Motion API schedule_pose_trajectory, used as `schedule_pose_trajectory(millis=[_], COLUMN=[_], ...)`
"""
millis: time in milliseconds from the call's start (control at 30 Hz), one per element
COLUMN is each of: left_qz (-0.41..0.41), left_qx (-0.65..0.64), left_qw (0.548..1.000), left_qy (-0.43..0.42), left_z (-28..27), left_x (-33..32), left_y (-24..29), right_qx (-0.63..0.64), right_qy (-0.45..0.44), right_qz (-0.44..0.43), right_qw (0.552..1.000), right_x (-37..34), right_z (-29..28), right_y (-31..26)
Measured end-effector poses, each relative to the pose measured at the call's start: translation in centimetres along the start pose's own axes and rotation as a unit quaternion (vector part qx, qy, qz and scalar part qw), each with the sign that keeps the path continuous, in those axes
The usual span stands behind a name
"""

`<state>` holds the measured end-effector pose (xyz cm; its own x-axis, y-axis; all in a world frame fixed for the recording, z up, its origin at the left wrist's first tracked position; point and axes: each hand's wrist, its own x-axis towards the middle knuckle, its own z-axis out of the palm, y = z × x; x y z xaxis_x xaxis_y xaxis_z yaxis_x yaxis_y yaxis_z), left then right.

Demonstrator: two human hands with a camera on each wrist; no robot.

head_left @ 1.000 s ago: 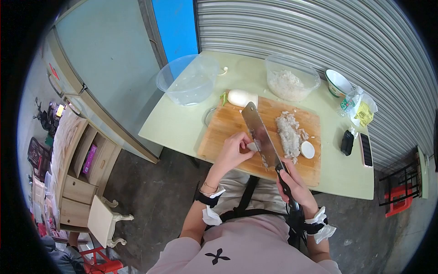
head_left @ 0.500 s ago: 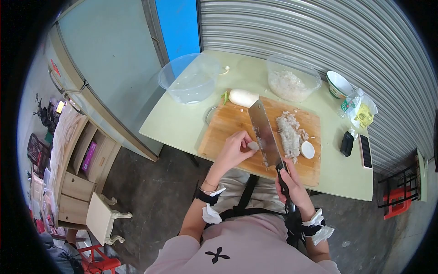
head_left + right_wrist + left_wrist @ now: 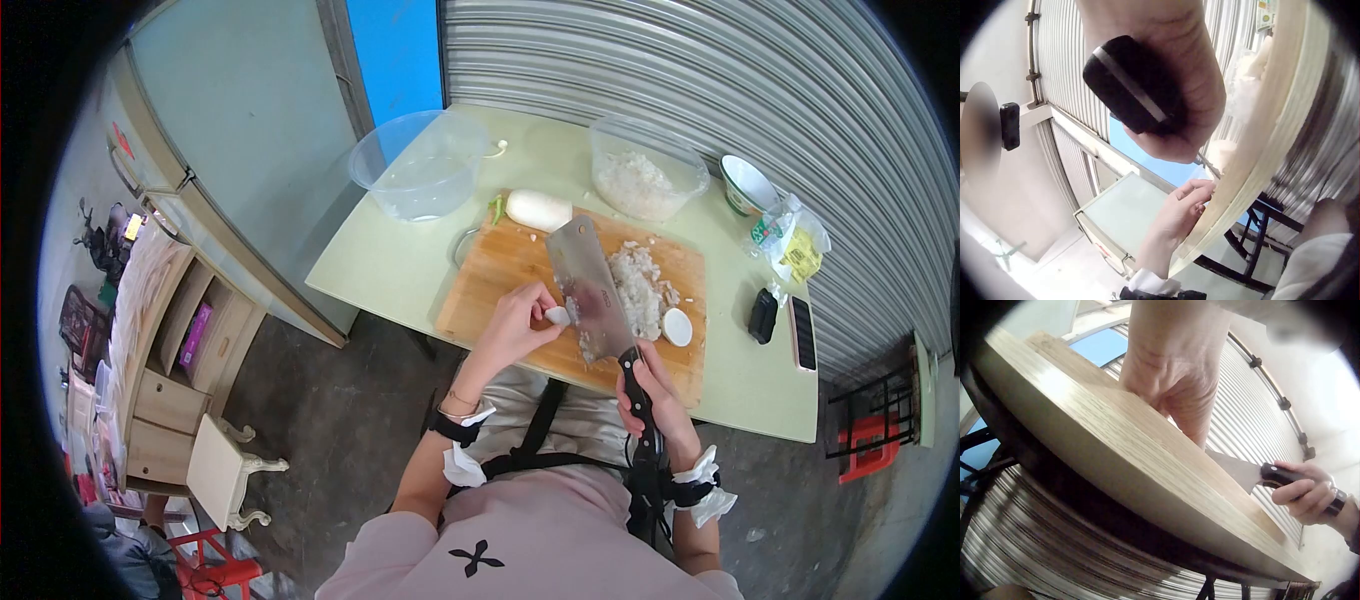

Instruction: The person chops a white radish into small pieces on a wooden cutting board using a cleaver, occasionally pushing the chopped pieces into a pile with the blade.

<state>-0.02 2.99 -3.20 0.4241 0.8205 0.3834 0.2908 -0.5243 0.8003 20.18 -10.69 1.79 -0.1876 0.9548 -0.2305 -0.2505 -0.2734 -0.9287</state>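
Observation:
The left hand (image 3: 513,330) pinches a small white piece (image 3: 557,316) over the near part of the wooden cutting board (image 3: 480,290). Beside it, the right hand (image 3: 655,398) grips the black handle of a cleaver (image 3: 595,290), whose broad blade is tilted flat-side up, with bits of white food along its left edge. Chopped white pieces (image 3: 636,285) lie heaped right of the blade, near a round white slice (image 3: 677,327). A peeled white radish (image 3: 539,211) rests at the board's far edge. In the right wrist view, the cleaver's handle end (image 3: 1135,87) fills the right palm.
Behind the board stand a clear tub (image 3: 420,170) and a clear container with white shreds (image 3: 640,185). To the right are a bowl (image 3: 748,185), a plastic bottle (image 3: 775,228), a yellow-and-white bag (image 3: 802,255), a black object (image 3: 763,316) and a phone (image 3: 803,332).
The cleaver blade has turned from steeply edge-on to showing more of its flat side, and the right hand has shifted slightly right. The left hand still pinches its piece.

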Motion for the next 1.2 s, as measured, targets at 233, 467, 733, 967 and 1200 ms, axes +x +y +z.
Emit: schedule_pose_trajectory(millis=[233, 467, 733, 967, 1200], left_qz=[0.004, -0.001, 0.003, -0.002, -0.017], left_qx=[-0.005, -0.005, -0.003, 0.009, 0.001], left_qw=[1.000, 1.000, 1.000, 1.000, 1.000], left_qy=[-0.001, 0.000, 0.000, 0.013, 0.017], left_z=[0.0, 0.0, 0.1, 0.2, 0.3], left_x=[0.0, 0.0, 0.0, 0.1, 0.1], left_y=[0.0, 0.2, -0.1, -0.1, -0.1], right_qx=[-0.010, -0.024, -0.066, -0.121, -0.093], right_qy=[0.005, 0.011, 0.026, 0.021, -0.005], right_qz=[0.002, 0.005, 0.014, 0.018, 0.032], right_qw=[1.000, 1.000, 0.997, 0.992, 0.995], right_x=[-0.1, -0.2, -0.2, 0.2, 2.2], right_z=[0.1, 0.5, 1.4, 2.0, 1.5], right_y=[-0.2, -0.4, -0.9, -1.2, -2.3])
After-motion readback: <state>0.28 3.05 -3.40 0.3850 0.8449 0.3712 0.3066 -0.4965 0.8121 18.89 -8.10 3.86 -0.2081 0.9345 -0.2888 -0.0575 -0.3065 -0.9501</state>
